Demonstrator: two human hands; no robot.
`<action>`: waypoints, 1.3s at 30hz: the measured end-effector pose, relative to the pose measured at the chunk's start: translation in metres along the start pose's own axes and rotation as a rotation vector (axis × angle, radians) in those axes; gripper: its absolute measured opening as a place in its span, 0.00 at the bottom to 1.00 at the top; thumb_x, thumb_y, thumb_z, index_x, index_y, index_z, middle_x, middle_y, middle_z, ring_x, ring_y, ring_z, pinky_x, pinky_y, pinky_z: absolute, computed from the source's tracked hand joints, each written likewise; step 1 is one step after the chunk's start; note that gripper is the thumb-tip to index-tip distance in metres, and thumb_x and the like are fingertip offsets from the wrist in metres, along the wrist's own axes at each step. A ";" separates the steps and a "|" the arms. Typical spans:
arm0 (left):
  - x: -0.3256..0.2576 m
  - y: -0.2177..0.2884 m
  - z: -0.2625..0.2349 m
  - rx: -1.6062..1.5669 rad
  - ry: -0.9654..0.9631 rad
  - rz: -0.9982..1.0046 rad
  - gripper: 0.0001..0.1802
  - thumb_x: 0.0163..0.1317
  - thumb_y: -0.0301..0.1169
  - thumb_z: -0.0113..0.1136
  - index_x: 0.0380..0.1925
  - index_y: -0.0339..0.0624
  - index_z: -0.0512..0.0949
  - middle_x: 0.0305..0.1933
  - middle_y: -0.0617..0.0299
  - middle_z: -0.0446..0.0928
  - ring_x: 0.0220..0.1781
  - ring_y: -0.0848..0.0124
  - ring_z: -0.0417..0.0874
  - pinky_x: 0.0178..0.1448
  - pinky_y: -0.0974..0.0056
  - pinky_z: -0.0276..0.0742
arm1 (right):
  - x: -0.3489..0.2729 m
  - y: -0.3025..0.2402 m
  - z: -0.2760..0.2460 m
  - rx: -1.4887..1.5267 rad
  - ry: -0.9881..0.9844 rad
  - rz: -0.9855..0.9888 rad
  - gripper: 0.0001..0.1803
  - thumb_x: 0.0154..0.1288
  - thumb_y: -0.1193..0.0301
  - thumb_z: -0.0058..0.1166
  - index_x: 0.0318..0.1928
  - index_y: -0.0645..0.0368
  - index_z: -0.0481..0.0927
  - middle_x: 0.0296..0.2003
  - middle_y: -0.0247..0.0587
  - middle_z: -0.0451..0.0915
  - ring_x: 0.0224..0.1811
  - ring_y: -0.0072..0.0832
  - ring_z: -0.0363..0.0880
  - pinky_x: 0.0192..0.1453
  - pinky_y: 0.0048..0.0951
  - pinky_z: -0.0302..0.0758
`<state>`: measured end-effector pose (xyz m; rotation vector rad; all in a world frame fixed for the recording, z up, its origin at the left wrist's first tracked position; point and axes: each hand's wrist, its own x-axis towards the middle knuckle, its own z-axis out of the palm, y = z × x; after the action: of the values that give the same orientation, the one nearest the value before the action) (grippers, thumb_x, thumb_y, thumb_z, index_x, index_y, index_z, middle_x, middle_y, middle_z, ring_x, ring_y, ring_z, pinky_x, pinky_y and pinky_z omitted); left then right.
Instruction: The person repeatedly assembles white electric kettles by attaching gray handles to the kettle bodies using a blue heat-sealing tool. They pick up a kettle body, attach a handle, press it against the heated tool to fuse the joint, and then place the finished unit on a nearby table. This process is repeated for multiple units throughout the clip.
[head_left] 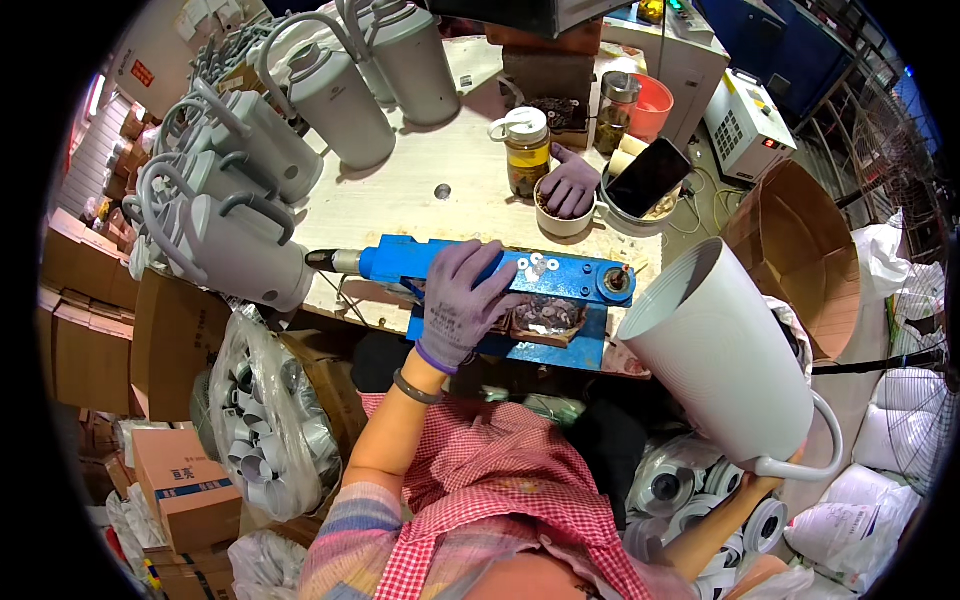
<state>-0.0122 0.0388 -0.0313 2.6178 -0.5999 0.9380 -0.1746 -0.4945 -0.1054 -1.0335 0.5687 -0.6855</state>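
My left hand, in a light purple glove, lies on a long blue machine at the front edge of the table. Its fingers are spread over the machine's top, and nothing shows in its grasp. Several small white washers sit on the blue top just beyond the fingertips. At the right, my right hand holds up a large grey jug body with a looped handle. The jug tilts, its open mouth facing the machine's right end. Most of my right hand's fingers are hidden behind the jug's base.
Several grey jugs with looped handles line the table's left and far side. A lidded jar, a cup with a glove on it and a black phone stand at the back right. Cardboard boxes are stacked at lower left.
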 end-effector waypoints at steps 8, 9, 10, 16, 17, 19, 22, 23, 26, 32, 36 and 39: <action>0.020 0.029 -0.008 -0.619 0.072 -0.417 0.11 0.57 0.27 0.72 0.41 0.40 0.87 0.32 0.61 0.84 0.35 0.69 0.83 0.42 0.69 0.79 | -0.007 -0.004 0.007 -0.184 -0.021 -0.081 0.26 0.78 0.53 0.36 0.59 0.59 0.76 0.51 0.42 0.81 0.51 0.32 0.82 0.58 0.35 0.78; 0.035 0.041 -0.007 -0.819 0.006 -0.494 0.11 0.58 0.25 0.71 0.42 0.38 0.87 0.34 0.60 0.85 0.36 0.71 0.83 0.43 0.70 0.79 | -0.008 -0.007 0.009 -0.152 -0.020 -0.082 0.25 0.78 0.54 0.39 0.60 0.59 0.75 0.53 0.42 0.81 0.52 0.32 0.82 0.58 0.35 0.78; 0.049 0.051 -0.007 -1.010 -0.064 -0.568 0.12 0.60 0.24 0.70 0.44 0.35 0.86 0.35 0.60 0.86 0.37 0.74 0.84 0.45 0.72 0.79 | -0.008 -0.008 0.011 -0.115 -0.022 -0.079 0.24 0.77 0.55 0.41 0.61 0.59 0.75 0.54 0.42 0.80 0.53 0.33 0.81 0.59 0.36 0.78; 0.080 0.076 0.030 -1.003 -0.127 -0.347 0.12 0.62 0.25 0.68 0.45 0.34 0.86 0.43 0.55 0.87 0.41 0.75 0.86 0.47 0.70 0.82 | -0.014 -0.010 0.011 -0.196 -0.055 -0.114 0.26 0.78 0.55 0.36 0.63 0.60 0.73 0.55 0.43 0.80 0.54 0.33 0.81 0.60 0.35 0.77; 0.081 0.079 0.033 -0.965 -0.123 -0.313 0.12 0.61 0.25 0.68 0.45 0.34 0.86 0.42 0.55 0.87 0.41 0.75 0.87 0.47 0.69 0.83 | -0.014 -0.009 0.010 -0.247 -0.018 -0.133 0.28 0.78 0.54 0.32 0.63 0.61 0.73 0.55 0.43 0.80 0.54 0.33 0.80 0.60 0.34 0.77; 0.079 0.081 0.038 -0.958 -0.116 -0.324 0.12 0.61 0.26 0.68 0.45 0.34 0.86 0.42 0.55 0.88 0.40 0.75 0.87 0.47 0.69 0.83 | -0.018 -0.011 0.014 -0.212 -0.020 -0.125 0.28 0.78 0.54 0.33 0.63 0.61 0.74 0.54 0.43 0.80 0.53 0.33 0.81 0.59 0.34 0.78; 0.079 0.086 0.036 -1.120 -0.199 -0.537 0.12 0.60 0.26 0.69 0.43 0.35 0.86 0.41 0.57 0.87 0.41 0.73 0.86 0.50 0.69 0.82 | -0.009 -0.013 0.010 -0.287 -0.017 -0.130 0.27 0.78 0.54 0.35 0.62 0.61 0.74 0.52 0.42 0.81 0.51 0.33 0.82 0.56 0.33 0.79; 0.080 0.084 0.036 -1.201 -0.239 -0.611 0.12 0.60 0.26 0.70 0.43 0.35 0.86 0.41 0.57 0.87 0.41 0.73 0.86 0.51 0.69 0.82 | -0.005 -0.014 0.008 -0.332 -0.016 -0.135 0.27 0.77 0.54 0.36 0.61 0.61 0.75 0.52 0.42 0.81 0.50 0.33 0.82 0.56 0.33 0.79; 0.079 0.082 0.040 -1.292 -0.239 -0.611 0.13 0.59 0.26 0.70 0.43 0.34 0.85 0.49 0.56 0.83 0.48 0.72 0.84 0.55 0.67 0.80 | -0.007 -0.030 0.046 -0.302 -0.052 -0.131 0.27 0.76 0.53 0.38 0.60 0.61 0.75 0.51 0.42 0.81 0.49 0.33 0.82 0.55 0.32 0.79; 0.073 0.078 0.043 -1.259 -0.219 -0.549 0.25 0.58 0.24 0.70 0.56 0.33 0.78 0.59 0.56 0.76 0.56 0.70 0.80 0.62 0.67 0.76 | 0.003 -0.049 0.078 -0.408 -0.232 -0.311 0.29 0.75 0.52 0.38 0.59 0.64 0.75 0.51 0.44 0.80 0.52 0.32 0.80 0.58 0.32 0.76; 0.062 0.077 0.013 -1.591 -0.156 -0.670 0.36 0.63 0.26 0.66 0.70 0.34 0.63 0.63 0.54 0.73 0.62 0.68 0.76 0.69 0.63 0.70 | 0.059 -0.028 0.048 -0.303 -0.244 -0.200 0.29 0.75 0.52 0.37 0.59 0.65 0.74 0.52 0.46 0.79 0.54 0.33 0.79 0.59 0.33 0.75; 0.043 0.074 -0.006 -1.625 -0.310 -0.779 0.29 0.77 0.38 0.48 0.69 0.29 0.64 0.59 0.51 0.78 0.56 0.70 0.80 0.64 0.66 0.74 | 0.073 -0.016 0.101 -0.396 -0.366 -0.296 0.31 0.73 0.52 0.38 0.58 0.67 0.75 0.52 0.48 0.79 0.55 0.35 0.78 0.61 0.36 0.73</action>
<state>-0.0204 -0.0355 0.0109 1.2078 -0.1483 -0.2562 -0.0582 -0.4959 -0.0579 -1.5960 0.2340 -0.6313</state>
